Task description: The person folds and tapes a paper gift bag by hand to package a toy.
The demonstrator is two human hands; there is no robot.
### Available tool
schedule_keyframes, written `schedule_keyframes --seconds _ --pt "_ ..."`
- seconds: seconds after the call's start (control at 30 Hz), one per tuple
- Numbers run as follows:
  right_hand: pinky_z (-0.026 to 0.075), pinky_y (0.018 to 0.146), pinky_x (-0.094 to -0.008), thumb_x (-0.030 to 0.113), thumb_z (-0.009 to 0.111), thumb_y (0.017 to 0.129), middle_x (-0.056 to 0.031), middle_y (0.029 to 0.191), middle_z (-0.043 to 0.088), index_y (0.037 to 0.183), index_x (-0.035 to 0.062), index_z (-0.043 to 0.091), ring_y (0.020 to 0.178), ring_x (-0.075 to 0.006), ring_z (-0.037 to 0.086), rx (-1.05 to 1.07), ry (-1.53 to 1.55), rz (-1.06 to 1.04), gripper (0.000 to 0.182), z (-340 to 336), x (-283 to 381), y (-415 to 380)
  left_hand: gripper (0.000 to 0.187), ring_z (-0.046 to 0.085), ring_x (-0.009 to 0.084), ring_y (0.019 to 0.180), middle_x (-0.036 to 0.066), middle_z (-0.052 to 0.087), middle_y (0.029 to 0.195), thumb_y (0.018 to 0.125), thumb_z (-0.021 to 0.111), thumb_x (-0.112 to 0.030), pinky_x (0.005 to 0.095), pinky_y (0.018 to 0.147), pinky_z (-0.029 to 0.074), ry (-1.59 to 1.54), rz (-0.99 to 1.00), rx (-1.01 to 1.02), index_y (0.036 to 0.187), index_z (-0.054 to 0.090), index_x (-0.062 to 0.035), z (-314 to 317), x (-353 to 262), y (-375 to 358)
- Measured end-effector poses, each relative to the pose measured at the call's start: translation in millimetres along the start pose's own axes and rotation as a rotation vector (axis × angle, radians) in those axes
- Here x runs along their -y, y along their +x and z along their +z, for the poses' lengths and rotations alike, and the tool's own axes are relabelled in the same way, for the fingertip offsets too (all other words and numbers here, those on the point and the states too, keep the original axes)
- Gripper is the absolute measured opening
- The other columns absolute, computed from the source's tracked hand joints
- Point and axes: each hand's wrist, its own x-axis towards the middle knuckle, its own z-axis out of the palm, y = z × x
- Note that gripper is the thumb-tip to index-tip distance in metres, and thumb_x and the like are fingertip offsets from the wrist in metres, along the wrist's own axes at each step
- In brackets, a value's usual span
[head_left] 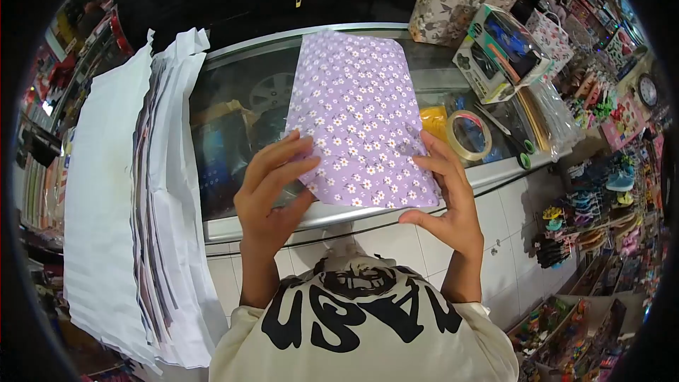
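A purple sheet of wrapping paper (361, 113) printed with small white daisies lies over the glass counter in front of me. Whether something is inside it cannot be made out. My left hand (272, 187) grips its lower left edge, fingertips on the printed side and thumb lower down by the edge. At the lower right, my right hand (453, 194) curls its fingers over the paper's side, with the thumb just below the bottom edge. Close to the right hand, a roll of tape (484, 140) and green-handled scissors (523, 152) rest on the counter.
Large white paper sheets (106, 191) hang in a stack at the left. A boxed toy (502, 53) and a floral-wrapped parcel (456, 3) stand at the back right. The counter's metal edge (233, 230) runs before me; crowded merchandise shelves (601, 240) line the right.
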Motion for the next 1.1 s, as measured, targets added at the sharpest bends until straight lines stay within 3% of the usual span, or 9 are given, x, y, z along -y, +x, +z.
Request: schedule_keyframes --seconds 0.07,0.17,0.2,0.33,0.57,0.73,0.87,0.97,1.1 --pt "0.035 0.101 -0.0404 0.015 0.077 0.072 -0.0199 0.139 0.037 0.117 0.0054 0.053 0.126 -0.0324 0.04 0.014 -0.097 0.018 0.052 -0.8 -1.5 -7.4 0.048 0.044 0.0361 0.124 0.021 0.046 0.131 0.062 0.067 0.007 0.0409 0.096 0.044 -0.112 0.126 -0.008 0.109 0.06 -0.0033 4.6 0.5 -3.0" --pt "0.039 0.097 -0.0375 0.012 0.072 0.078 -0.0195 0.139 0.037 0.121 0.0042 0.049 0.123 -0.0282 0.043 -0.241 0.315 0.289 0.049 15.1 0.0 -16.3 0.062 0.032 0.0387 0.132 0.025 0.025 0.143 0.068 0.062 0.003 0.0438 0.099 0.041 -0.832 -0.14 -0.284 0.126 0.044 -0.0053 23.2 -18.7 -12.2" --pt "0.043 0.092 -0.0355 0.009 0.071 0.079 -0.0186 0.139 0.036 0.123 0.0037 0.046 0.119 -0.0245 0.046 -0.186 0.239 0.271 0.05 15.0 -2.4 -18.3 0.075 0.031 0.0328 0.133 0.022 0.02 0.145 0.07 0.058 0.0 0.0411 0.099 0.04 -0.923 -0.353 -0.325 0.138 0.026 -0.0081 21.6 -24.4 -13.0" --pt "0.043 0.09 -0.0344 0.006 0.073 0.075 -0.0148 0.131 0.044 0.122 0.0047 0.044 0.113 -0.0213 0.049 -0.171 0.142 0.112 0.055 19.2 1.4 -30.5 0.083 0.044 0.0214 0.121 0.016 0.037 0.135 0.071 0.061 -0.002 0.0338 0.097 0.041 -0.979 -0.466 -0.241 0.142 0.019 -0.0077 27.3 -28.4 -25.7" --pt "0.038 0.095 -0.0353 0.002 0.072 0.074 -0.0114 0.126 0.045 0.125 0.0051 0.04 0.115 -0.02 0.046 -0.211 0.198 0.057 0.06 -19.3 16.1 -75.3 0.102 0.055 0.0248 0.109 0.017 0.053 0.121 0.06 0.065 0.001 0.0349 0.095 0.042 -0.851 -0.298 -0.358 0.144 0.008 -0.0072 34.8 -104.1 -46.0" --pt "0.035 0.099 -0.0376 0.008 0.071 0.074 -0.012 0.125 0.048 0.129 0.0028 0.039 0.115 -0.0234 0.046 -0.493 -0.19 -0.22 0.065 -96.3 33.8 -107.0 0.093 0.056 0.0275 0.11 0.021 0.056 0.117 0.057 0.062 0.002 0.0341 0.095 0.039 -0.925 -0.226 0.056 0.139 0.017 0.0014 40.9 -120.4 -86.1" --pt "0.035 0.097 -0.037 0.013 0.071 0.075 -0.011 0.124 0.049 0.132 0.0016 0.037 0.115 -0.0221 0.046 -0.263 0.034 -0.017 0.068 -118.6 20.9 -150.0 0.079 0.049 0.022 0.116 0.018 0.054 0.119 0.064 0.062 0.001 0.0324 0.098 0.034 -0.785 -0.239 0.439 0.135 0.027 0.0024 66.6 -125.5 -112.0" --pt "0.036 0.094 -0.0359 0.014 0.072 0.074 -0.012 0.122 0.05 0.132 0.0003 0.037 0.113 -0.021 0.048 -0.311 0.053 0.199 0.069 -124.6 -4.3 -182.8 0.081 0.051 0.0182 0.097 0.011 0.055 0.105 0.065 0.062 0.001 0.0296 0.087 0.038 -0.738 -0.178 0.64 0.138 0.027 0.0004 82.5 -133.9 -111.5" --pt "0.04 0.088 -0.0314 0.01 0.072 0.077 -0.0055 0.104 0.055 0.117 0.004 0.048 0.098 -0.014 0.053 -0.36 0.292 0.428 0.047 -128.5 -38.8 -218.6 0.083 0.051 0.0174 0.091 0.008 0.053 0.101 0.064 0.06 0.002 0.0287 0.083 0.04 -0.783 -0.282 0.857 0.14 0.029 -0.0046 104.9 -136.7 -126.0"
